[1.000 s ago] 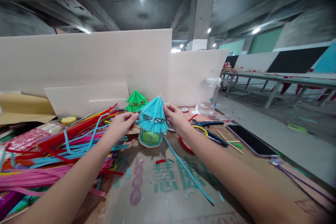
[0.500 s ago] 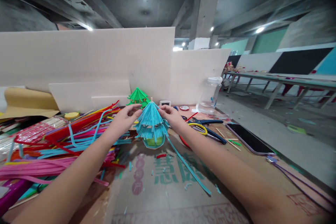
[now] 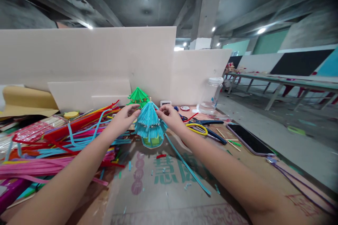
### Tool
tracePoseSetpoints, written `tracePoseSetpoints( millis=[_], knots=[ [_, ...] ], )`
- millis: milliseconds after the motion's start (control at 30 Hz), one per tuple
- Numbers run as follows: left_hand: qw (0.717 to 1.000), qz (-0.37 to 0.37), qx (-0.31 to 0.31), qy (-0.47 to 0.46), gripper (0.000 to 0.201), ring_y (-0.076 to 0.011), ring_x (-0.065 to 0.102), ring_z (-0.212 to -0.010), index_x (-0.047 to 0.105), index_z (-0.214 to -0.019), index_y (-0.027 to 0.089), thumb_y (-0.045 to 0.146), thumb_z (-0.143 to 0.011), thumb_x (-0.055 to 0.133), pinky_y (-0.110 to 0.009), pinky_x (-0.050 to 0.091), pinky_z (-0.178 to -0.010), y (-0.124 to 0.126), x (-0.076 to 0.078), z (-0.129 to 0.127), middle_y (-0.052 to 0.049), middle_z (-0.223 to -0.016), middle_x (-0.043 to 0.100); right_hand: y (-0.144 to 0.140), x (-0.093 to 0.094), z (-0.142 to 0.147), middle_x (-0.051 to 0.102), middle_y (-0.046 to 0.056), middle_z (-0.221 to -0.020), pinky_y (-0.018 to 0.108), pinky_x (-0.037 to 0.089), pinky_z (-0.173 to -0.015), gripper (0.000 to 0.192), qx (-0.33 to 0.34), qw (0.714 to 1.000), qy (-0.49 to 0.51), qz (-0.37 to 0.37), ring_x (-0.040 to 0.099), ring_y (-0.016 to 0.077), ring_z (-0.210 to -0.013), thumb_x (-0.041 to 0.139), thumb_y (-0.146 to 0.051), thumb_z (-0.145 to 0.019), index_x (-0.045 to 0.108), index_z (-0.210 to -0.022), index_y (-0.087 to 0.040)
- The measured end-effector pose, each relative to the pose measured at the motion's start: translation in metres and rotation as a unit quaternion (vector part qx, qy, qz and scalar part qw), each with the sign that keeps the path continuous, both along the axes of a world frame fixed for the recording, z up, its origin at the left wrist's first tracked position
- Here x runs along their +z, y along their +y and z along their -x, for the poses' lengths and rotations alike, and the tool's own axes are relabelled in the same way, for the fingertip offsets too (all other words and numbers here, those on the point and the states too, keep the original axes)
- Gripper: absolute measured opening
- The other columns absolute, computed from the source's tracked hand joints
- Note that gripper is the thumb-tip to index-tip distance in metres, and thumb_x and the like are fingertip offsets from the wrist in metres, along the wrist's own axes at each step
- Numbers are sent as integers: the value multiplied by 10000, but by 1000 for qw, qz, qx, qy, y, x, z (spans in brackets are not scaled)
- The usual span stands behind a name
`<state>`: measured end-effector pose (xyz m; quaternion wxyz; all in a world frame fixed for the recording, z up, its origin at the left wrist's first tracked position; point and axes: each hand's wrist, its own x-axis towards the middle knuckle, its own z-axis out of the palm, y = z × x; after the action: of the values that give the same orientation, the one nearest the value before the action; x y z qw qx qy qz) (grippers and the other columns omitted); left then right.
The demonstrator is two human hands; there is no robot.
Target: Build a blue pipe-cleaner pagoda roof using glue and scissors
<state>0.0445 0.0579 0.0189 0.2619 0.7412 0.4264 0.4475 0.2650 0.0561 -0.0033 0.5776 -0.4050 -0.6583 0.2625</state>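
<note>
Both hands meet at frame centre on the blue straw pagoda (image 3: 149, 123): the left hand (image 3: 123, 119) pinches its upper roof from the left, the right hand (image 3: 169, 117) pinches it from the right, fingertips pressed onto the straws. It stands on the cardboard-covered worktop (image 3: 169, 197), which lies bare in the lower middle. A heap of coloured straws (image 3: 58, 147) crowds the left; scissors (image 3: 203, 130) and a phone (image 3: 249, 139) lie right. A clear plastic jar (image 3: 210, 95) stands behind, a little liquid at its bottom.

Blue straw pagoda (image 3: 150, 123) between 2 hands
</note>
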Motion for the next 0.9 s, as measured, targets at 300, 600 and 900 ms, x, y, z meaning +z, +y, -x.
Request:
tracePoseSetpoints(
  millis=[300, 600, 900],
  knots=[
    [1000, -19, 12, -6, 593, -271, 630, -1078, 599, -1229, 149, 589, -834, 564, -388, 470, -944, 3, 11, 15, -137, -1192, 668, -1, 15, -15, 611, -28, -681, 260, 438, -602, 273, 39, 998, -47, 20, 555, 121, -613, 652, -456, -736, 607, -789, -192],
    [999, -2, -45, 19, 479, -276, 625, -1114, 671, -1150, 179, 532, -836, 590, -380, 463, -970, -9, 5, -5, -106, -1166, 698, 8, 14, -29, 685, 4, -815, 280, 491, -672, 230, 49, 994, -93, 29, 627, 145, -743, 660, -383, -768, 645, -901, -197],
    [991, -24, -72, 111, 782, -311, 461, -1330, 477, -1398, 240, 488, -705, 741, -441, 379, -1089, -18, 8, -6, -106, -1457, 489, 4, 21, -33, 709, 23, -851, 290, 510, -699, 203, 77, 990, -111, 47, 655, 161, -785, 652, -344, -797, 661, -920, -183]
  ],
)
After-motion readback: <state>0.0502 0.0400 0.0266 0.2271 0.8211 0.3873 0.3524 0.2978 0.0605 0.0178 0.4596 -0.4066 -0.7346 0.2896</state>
